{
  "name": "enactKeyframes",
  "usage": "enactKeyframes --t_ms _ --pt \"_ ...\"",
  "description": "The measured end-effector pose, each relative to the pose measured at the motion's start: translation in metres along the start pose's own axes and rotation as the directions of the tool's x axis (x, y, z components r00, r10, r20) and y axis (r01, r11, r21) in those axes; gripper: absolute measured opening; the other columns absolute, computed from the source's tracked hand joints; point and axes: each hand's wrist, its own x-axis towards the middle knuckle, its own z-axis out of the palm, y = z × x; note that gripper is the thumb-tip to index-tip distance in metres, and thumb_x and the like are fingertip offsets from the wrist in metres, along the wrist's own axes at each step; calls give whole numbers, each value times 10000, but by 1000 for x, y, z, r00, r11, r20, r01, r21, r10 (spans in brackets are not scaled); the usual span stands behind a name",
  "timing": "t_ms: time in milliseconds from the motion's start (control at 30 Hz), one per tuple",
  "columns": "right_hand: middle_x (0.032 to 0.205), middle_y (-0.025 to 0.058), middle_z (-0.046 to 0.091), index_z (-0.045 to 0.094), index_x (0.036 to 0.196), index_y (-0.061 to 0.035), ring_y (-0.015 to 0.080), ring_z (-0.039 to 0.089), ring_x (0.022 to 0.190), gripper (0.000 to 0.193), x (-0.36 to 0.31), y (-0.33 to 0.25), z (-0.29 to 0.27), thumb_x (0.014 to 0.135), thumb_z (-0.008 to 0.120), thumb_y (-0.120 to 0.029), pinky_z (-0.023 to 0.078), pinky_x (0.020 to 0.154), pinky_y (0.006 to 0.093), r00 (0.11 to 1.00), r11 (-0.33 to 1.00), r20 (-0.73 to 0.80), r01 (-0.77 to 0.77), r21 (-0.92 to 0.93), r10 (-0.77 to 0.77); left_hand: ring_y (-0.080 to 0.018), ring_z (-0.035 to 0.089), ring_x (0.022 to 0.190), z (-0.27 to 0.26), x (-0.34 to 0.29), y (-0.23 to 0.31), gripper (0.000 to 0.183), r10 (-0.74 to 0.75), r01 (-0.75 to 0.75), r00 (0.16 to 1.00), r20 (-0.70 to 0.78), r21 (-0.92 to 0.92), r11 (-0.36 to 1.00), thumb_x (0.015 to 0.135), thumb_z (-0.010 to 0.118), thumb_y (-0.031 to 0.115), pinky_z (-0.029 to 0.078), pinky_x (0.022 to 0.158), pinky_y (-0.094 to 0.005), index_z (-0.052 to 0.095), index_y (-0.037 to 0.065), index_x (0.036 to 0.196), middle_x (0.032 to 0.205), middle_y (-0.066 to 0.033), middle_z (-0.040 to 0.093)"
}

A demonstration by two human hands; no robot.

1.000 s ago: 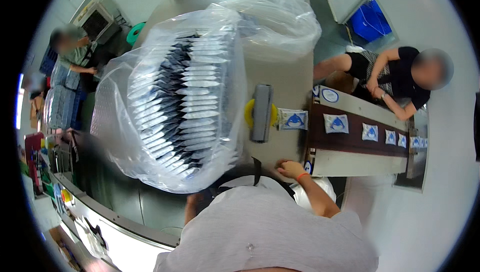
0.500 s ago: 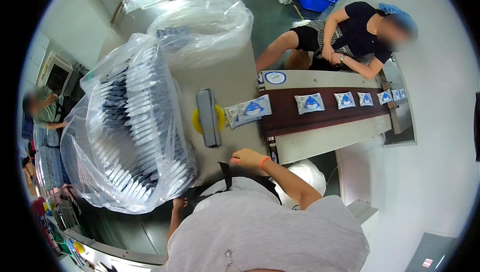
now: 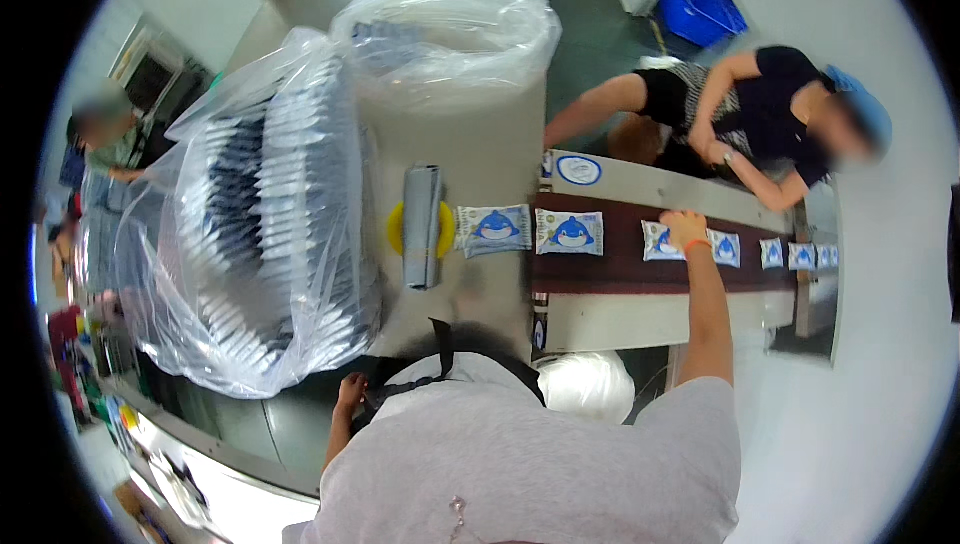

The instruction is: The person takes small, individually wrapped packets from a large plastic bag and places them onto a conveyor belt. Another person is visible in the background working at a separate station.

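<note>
My right hand [image 3: 686, 229] reaches over the conveyor belt [image 3: 620, 274], its fingers bent down onto the right end of a flat white packet with a blue cartoon whale [image 3: 660, 241]. Just beyond the hand lies another such packet [image 3: 724, 248]. Two or more overlapped packets [image 3: 495, 229] rest on the table by the belt's end, and one packet [image 3: 570, 232] lies at the belt's left end. My left hand [image 3: 352, 390] hangs low beside the table edge, fingers loosely bent, with nothing visible in it. A grey folded strip [image 3: 422, 229] lies across a yellow disc [image 3: 396, 231] on the table.
A large clear plastic bag [image 3: 170, 314] filled with rows of packets stands at the left. Another clear bag [image 3: 480, 34] sits farther back. A seated person [image 3: 780, 109] is across the belt, another person [image 3: 110, 149] at far left. A blue basket [image 3: 700, 4] stands behind.
My right hand has moved right, from the table's near edge out to a packet on the belt. Packets on the belt have shifted left. The view has turned somewhat.
</note>
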Motion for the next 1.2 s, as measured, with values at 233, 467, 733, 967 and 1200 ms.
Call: enactKeyframes --t_ms 233,467,733,967,1200 --pt "1171 106 612 669 1136 -69 336 537 1155 544 35 -48 -71 732 749 -423 445 972 424 887 859 99 401 317 -451 -102 583 641 14 -20 1 276 -122 109 986 -115 -113 988 965 548 266 495 536 -268 643 63 1126 809 -24 645" --pt "1251 197 565 596 1230 12 338 497 1206 662 101 -231 -155 767 729 -443 400 1038 372 597 410 -156 695 591 -787 -117 613 675 12 -27 -9 277 -91 81 992 -85 -115 990 985 539 251 497 539 -268 615 59 1170 862 -41 656" --pt "1270 210 543 470 1325 15 378 503 1210 1043 79 -305 -109 533 844 -551 425 1023 433 717 677 157 527 514 -679 -149 650 717 -33 -67 10 291 -232 -22 904 -360 -580 814 986 564 275 526 559 -289 598 52 1170 915 -55 671" --pt "1185 148 547 539 1189 -33 318 493 1175 807 -104 -386 -109 523 840 -374 323 1058 437 834 845 -338 508 165 -436 -134 604 762 -322 -128 -34 331 213 -207 239 -947 164 965 994 506 348 478 660 -279 665 88 1124 926 -21 664" --pt "1083 164 664 515 1218 -15 323 658 981 752 -109 -367 -103 578 826 -257 516 867 382 994 334 35 2 942 -103 -165 612 1102 -391 -218 488 421 841 -755 10 -541 547 361 998 547 330 479 940 -288 593 39 1300 1254 -78 640"
